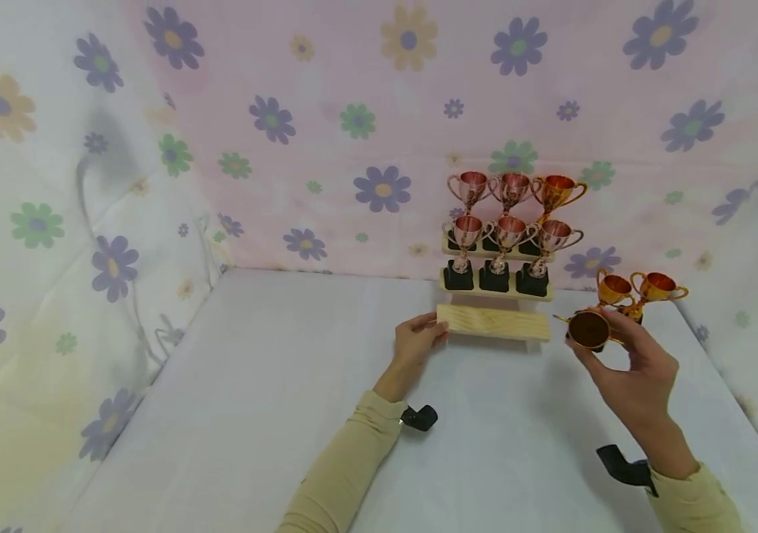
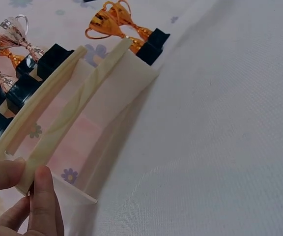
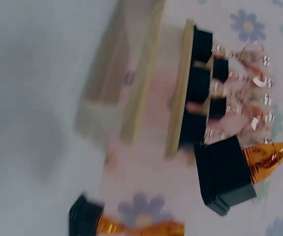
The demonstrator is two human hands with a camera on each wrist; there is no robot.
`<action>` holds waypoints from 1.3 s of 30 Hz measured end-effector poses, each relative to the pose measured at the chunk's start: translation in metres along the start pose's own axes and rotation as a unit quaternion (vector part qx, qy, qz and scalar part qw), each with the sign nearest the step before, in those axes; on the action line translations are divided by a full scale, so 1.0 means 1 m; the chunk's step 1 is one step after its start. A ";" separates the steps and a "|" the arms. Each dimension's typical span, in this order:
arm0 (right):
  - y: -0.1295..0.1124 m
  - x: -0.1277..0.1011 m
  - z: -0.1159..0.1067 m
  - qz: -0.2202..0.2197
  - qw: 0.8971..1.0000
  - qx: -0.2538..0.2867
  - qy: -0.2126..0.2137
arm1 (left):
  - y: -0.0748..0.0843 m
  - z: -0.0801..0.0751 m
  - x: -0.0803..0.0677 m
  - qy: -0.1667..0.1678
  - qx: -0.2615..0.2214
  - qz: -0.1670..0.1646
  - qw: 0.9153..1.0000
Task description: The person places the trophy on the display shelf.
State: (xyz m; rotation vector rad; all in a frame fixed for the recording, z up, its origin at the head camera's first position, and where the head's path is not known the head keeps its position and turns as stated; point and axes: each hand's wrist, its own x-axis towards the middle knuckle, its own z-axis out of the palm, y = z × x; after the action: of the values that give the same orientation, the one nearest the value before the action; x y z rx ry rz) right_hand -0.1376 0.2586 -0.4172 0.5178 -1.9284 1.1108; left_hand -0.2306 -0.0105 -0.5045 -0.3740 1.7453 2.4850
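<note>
White table (image 1: pixel 272 414), right grip (image 1: pixel 632 370) holding trophy (image 1: pixel 588 329)

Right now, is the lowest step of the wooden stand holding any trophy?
No, the lowest step is bare; trophies stand only on the steps above it.

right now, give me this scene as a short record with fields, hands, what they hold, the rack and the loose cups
left hand: left hand grips the left end of the wooden stepped rack
right hand: right hand holds a gold trophy tilted, cup mouth toward the head camera
bottom step: bare
upper steps: six trophies, three per step, five rose-silver and one gold at top right
loose cups: two gold trophies on the white table, right of the rack
backdrop: floral cloth
</note>
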 end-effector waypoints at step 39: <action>0.009 0.053 0.134 0.185 0.966 0.153 -0.094 | 0.000 0.001 -0.005 0.003 -0.013 -0.014 1.000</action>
State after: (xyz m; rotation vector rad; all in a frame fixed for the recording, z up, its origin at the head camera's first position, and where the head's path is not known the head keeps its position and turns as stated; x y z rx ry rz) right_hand -0.2353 0.1520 -0.4138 0.4497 -2.0826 1.6701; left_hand -0.2260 -0.0091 -0.5024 -0.4068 1.6990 2.4920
